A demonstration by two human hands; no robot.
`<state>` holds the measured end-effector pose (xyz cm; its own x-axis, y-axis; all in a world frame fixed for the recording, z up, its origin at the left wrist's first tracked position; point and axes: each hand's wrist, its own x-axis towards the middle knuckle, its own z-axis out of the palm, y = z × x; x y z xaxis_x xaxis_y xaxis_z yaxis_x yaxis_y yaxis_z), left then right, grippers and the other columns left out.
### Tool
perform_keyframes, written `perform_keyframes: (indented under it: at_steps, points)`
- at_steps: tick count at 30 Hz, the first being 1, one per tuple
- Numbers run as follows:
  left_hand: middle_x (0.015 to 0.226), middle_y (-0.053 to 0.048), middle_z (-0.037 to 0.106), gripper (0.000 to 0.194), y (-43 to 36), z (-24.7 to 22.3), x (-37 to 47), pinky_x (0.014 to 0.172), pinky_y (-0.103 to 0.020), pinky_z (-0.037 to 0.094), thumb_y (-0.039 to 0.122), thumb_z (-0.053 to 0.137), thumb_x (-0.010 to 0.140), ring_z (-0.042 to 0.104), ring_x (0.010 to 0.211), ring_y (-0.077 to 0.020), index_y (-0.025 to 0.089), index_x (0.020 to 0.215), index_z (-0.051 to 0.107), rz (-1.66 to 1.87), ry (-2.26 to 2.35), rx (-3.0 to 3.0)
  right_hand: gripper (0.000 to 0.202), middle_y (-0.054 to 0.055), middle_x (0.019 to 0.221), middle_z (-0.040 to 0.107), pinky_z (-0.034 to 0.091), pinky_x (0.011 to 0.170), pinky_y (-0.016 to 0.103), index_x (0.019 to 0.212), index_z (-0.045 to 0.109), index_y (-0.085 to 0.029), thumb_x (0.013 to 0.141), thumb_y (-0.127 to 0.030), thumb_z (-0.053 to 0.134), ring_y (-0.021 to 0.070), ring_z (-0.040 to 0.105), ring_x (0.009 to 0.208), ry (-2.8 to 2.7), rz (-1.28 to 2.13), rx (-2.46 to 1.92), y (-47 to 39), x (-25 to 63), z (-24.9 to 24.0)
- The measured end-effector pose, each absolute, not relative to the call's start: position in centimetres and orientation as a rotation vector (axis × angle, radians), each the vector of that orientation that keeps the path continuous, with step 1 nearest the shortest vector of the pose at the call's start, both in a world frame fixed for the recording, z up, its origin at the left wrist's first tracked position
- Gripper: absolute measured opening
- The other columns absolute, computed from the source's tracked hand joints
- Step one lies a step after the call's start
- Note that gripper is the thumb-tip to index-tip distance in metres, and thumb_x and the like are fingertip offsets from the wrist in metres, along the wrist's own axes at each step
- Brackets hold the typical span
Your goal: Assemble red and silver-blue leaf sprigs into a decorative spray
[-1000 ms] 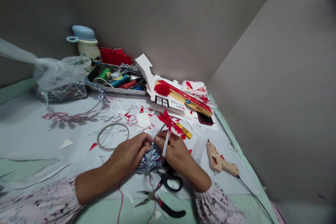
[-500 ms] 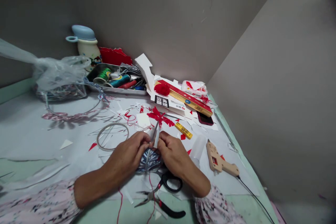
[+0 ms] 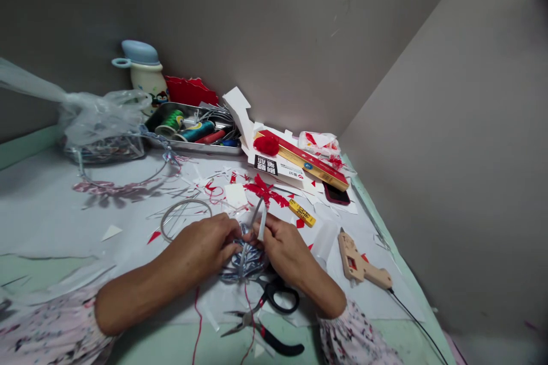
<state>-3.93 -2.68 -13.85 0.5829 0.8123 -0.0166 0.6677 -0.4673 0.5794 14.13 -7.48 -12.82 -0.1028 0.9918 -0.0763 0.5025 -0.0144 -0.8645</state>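
A shiny silver-blue pleated piece (image 3: pixel 244 263) lies between my hands at the front of the white sheet. My left hand (image 3: pixel 209 246) is closed on its left edge, thumb and fingers curled in. Thin pale strips stand up from the piece, and my right hand (image 3: pixel 283 246) pinches a white strip (image 3: pixel 262 224) between thumb and fingers. The fingertips partly hide the piece. Red thread (image 3: pixel 248 296) trails from beneath it towards me. Black-handled scissors (image 3: pixel 282 297) lie by my right wrist, with black-handled pliers (image 3: pixel 261 328) just in front of them.
A beige glue gun (image 3: pixel 362 262) with a cord lies at right. A roll of wire (image 3: pixel 164 222), a yellow packet (image 3: pixel 302 213) and red scraps (image 3: pixel 265 189) lie beyond my hands. Farther back are a metal tray (image 3: pixel 201 148) of thread spools, a bottle (image 3: pixel 145 77) and a plastic bag (image 3: pixel 100 117).
My left hand has drawn slightly down and apart from the right, exposing more of the pleated piece. The right hand keeps its pinch. The whole view has shifted a little.
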Motion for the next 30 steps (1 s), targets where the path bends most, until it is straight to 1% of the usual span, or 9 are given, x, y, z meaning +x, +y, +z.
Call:
perform_keyframes:
  at_steps: [2, 4, 8, 11, 13, 17, 21, 24, 30]
  points:
    - [0.078, -0.006, 0.065, 0.018, -2.8, -13.8, -4.1, 0.063, -0.032, 0.036, 0.024, 0.049, 0.082, 0.058, 0.069, -0.0216, 0.021, 0.078, 0.067, 0.331, 1.139, 2.364, 0.025, 0.003, 0.082, 0.071, 0.042, 0.064, 0.023, 0.081, 0.06, -0.017, 0.096, -0.024, 0.042, 0.0132, 0.063, 0.072, -1.654, 1.043, -1.571, -7.5, 14.1, -12.8]
    - [0.078, -0.006, 0.063, 0.022, -2.9, -13.5, -4.1, 0.061, -0.031, 0.036, 0.024, 0.046, 0.086, 0.058, 0.068, -0.0216, 0.021, 0.078, 0.066, 0.305, 1.134, 2.45, 0.025, 0.003, 0.08, 0.071, 0.041, 0.063, 0.022, 0.079, 0.059, -0.017, 0.096, -0.024, 0.043, 0.0133, 0.063, 0.071, -1.649, 1.041, -1.571, -7.4, 14.1, -12.8]
    - [0.083, -0.009, 0.06, 0.023, -3.3, -12.6, -3.7, 0.056, -0.032, 0.035, 0.023, 0.042, 0.09, 0.057, 0.067, -0.0221, 0.019, 0.08, 0.063, 0.228, 1.176, 2.638, 0.025, 0.003, 0.078, 0.068, 0.042, 0.064, 0.023, 0.079, 0.058, -0.018, 0.096, -0.027, 0.043, 0.0142, 0.064, 0.073, -1.638, 1.06, -1.521, -7.3, 14.2, -13.3]
    - [0.089, -0.011, 0.059, 0.023, -3.4, -12.7, -3.2, 0.06, -0.033, 0.039, 0.022, 0.039, 0.092, 0.058, 0.073, -0.0234, 0.017, 0.084, 0.061, 0.277, 1.127, 2.699, 0.025, 0.002, 0.076, 0.066, 0.042, 0.066, 0.025, 0.08, 0.059, -0.018, 0.096, -0.029, 0.043, 0.0142, 0.061, 0.07, -1.667, 1.02, -1.514, -7.2, 14.4, -13.6]
    - [0.089, -0.011, 0.058, 0.023, -3.4, -13.1, -2.9, 0.063, -0.034, 0.042, 0.021, 0.039, 0.092, 0.058, 0.075, -0.0232, 0.016, 0.086, 0.06, 0.322, 1.062, 2.692, 0.025, 0.001, 0.074, 0.065, 0.042, 0.066, 0.025, 0.081, 0.059, -0.018, 0.096, -0.03, 0.043, 0.0142, 0.059, 0.069, -1.679, 1.0, -1.528, -7.1, 14.5, -13.7]
    - [0.085, -0.007, 0.059, 0.02, -3.4, -14.0, -2.8, 0.066, -0.032, 0.044, 0.019, 0.042, 0.09, 0.057, 0.075, -0.0206, 0.016, 0.085, 0.061, 0.443, 0.896, 2.554, 0.024, 0.002, 0.076, 0.065, 0.041, 0.066, 0.026, 0.082, 0.06, -0.018, 0.096, -0.029, 0.043, 0.0145, 0.058, 0.07, -1.659, 1.005, -1.553, -7.1, 14.6, -13.6]
    - [0.081, -0.004, 0.063, 0.021, -3.1, -14.2, -3.1, 0.07, -0.029, 0.044, 0.022, 0.045, 0.091, 0.058, 0.075, -0.0172, 0.017, 0.08, 0.062, 0.538, 0.807, 2.302, 0.022, 0.001, 0.074, 0.064, 0.042, 0.065, 0.025, 0.082, 0.059, -0.019, 0.095, -0.031, 0.045, 0.0145, 0.059, 0.069, -1.619, 1.014, -1.555, -7.0, 14.6, -13.8]
    - [0.081, -0.003, 0.066, 0.023, -2.8, -14.2, -3.3, 0.069, -0.028, 0.043, 0.026, 0.048, 0.091, 0.06, 0.073, -0.016, 0.017, 0.08, 0.065, 0.529, 0.824, 2.136, 0.023, 0.001, 0.074, 0.064, 0.043, 0.066, 0.025, 0.082, 0.057, -0.019, 0.096, -0.032, 0.044, 0.014, 0.06, 0.069, -1.607, 1.044, -1.542, -6.9, 14.7, -14.1]
    - [0.086, -0.004, 0.072, 0.024, -2.5, -14.7, -3.6, 0.072, -0.029, 0.044, 0.032, 0.051, 0.09, 0.063, 0.077, -0.0178, 0.017, 0.085, 0.069, 0.468, 0.797, 2.016, 0.025, 0.0, 0.075, 0.065, 0.044, 0.067, 0.025, 0.08, 0.057, -0.021, 0.097, -0.033, 0.043, 0.0139, 0.06, 0.07, -1.633, 0.992, -1.591, -7.0, 14.6, -14.3]
